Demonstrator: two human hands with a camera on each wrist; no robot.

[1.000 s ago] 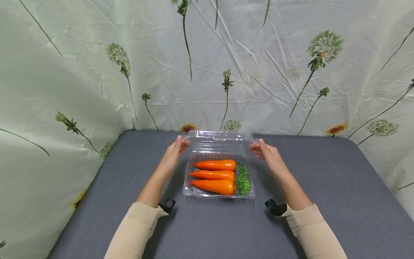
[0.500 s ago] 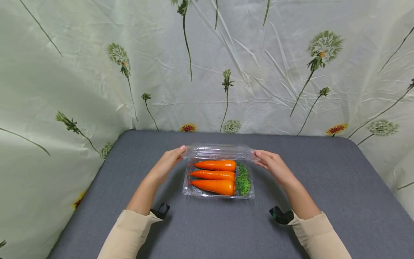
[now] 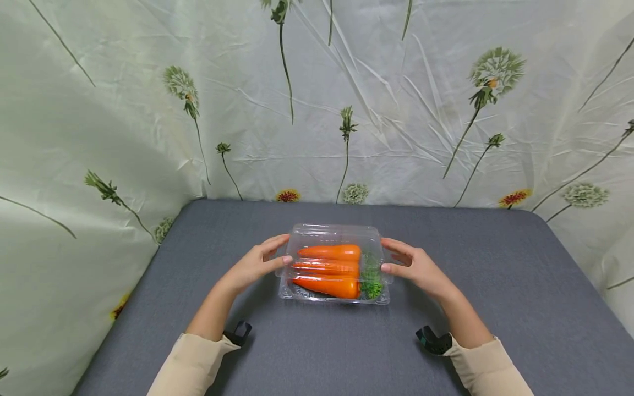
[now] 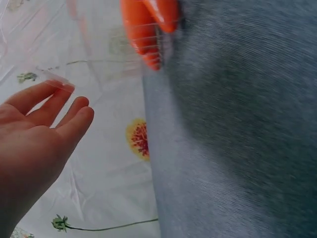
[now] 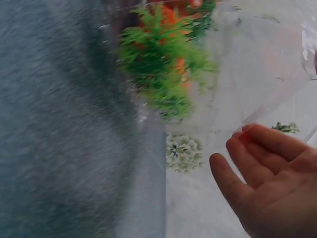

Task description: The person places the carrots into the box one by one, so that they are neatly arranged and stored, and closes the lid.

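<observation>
A clear plastic clamshell box (image 3: 337, 300) lies in the middle of the table. Inside are three orange carrots (image 3: 329, 286) side by side, with curly green leaves (image 3: 371, 286) at their right end. Its hinged lid (image 3: 332, 234) slopes over the carrots, its front edge short of the box's front rim. At the lid's left side, my left hand (image 3: 255, 267) has thumb and fingertips on the plastic; the left wrist view shows them pinching a corner. My right hand (image 3: 418, 269) mirrors it at the right side, and in the right wrist view its fingertips pinch the lid's edge.
A dark grey cloth covers the table (image 3: 327, 352). Behind it and on the left hangs a pale curtain (image 3: 406, 110) printed with flowers. Both wrists carry a black band-mounted device (image 3: 435, 342).
The lid has swung forward and down from upright to lie sloping over the carrots. Both hands have come toward me with it, staying at its two sides. The box has stayed in place.
</observation>
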